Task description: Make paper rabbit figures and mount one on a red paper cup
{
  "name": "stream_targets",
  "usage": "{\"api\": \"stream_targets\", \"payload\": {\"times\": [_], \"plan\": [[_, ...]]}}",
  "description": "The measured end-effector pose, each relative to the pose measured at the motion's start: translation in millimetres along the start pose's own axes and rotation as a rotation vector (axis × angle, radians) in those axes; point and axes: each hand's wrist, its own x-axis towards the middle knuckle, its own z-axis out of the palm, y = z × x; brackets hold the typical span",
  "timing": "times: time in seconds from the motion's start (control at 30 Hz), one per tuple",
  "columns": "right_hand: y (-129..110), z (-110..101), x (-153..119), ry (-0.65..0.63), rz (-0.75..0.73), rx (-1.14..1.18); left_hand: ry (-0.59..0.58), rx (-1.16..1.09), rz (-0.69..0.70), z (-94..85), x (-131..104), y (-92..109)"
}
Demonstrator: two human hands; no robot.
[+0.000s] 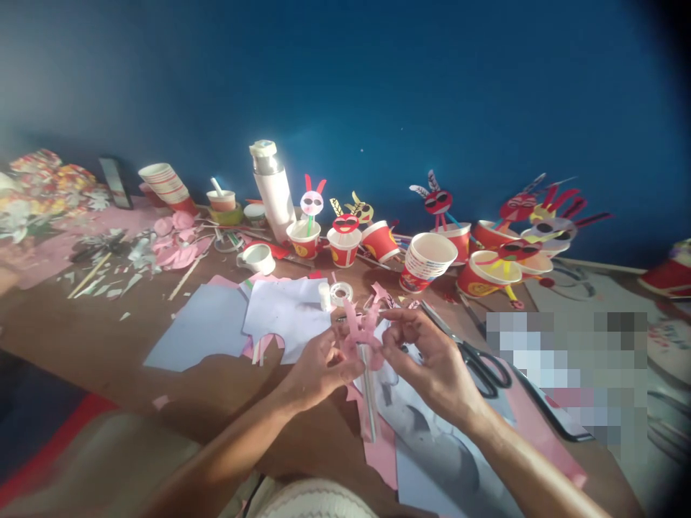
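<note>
Deep blue wall (345, 86) rises behind the brown worktop (302, 439), where paper cups (427, 260) stand near its foot. Close in front of me, between my two hands, is the pink paper cutout (363, 337), its two upright strips pointing up and a pale, shiny stick (369, 403) reaching down from it towards me. My left hand (318, 368) is nearly closed, thumb and fingers pinching the cutout's left side; my right hand (435, 360) is half open at the other side, thumb low and forefinger reaching towards the strips, though I can't tell whether it truly grips. I judge the paper to be very light and limp, quick to crease or tear, with the narrow strips weakest of all. The stick looks stiffer, perhaps a bit slick. I'd take the cutout flat by its wider lower part, near where it meets the stick, with soft fingertips, and steady the stick just below. The black-handled scissors (489, 368) lie to my right, beside pink paper (545, 432).
</note>
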Motion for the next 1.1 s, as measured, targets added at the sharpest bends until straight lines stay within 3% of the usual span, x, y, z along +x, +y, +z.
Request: {"api": "stream_targets", "payload": {"times": [0.1,0.33,0.53,0.67,0.9,1.1], "plan": [[0.9,-1.1,1.1,0.007,0.004,0.073,-0.035,-0.094,-0.003,4.5,0.8,5.1],[8.3,-4.0,8.6,-0.021,0.067,0.284,0.181,-0.199,0.021,6.0,3.8,-1.9],[11.8,-7.3,13.8,0.062,0.107,0.264,0.3,-0.142,0.04,12.2,8.4,5.3],[15.7,-9.2,14.6,0.059,0.112,0.268,0.327,-0.169,0.049,18.3,11.6,11.4],[5.4,-4.1,8.3,-0.082,0.121,0.327,0.349,-0.111,0.04,22.9,14.4,17.1],[3.9,1.2,9.3,-0.02,0.127,0.318,0.299,-0.187,0.101,30.2,16.5,20.4]]}}
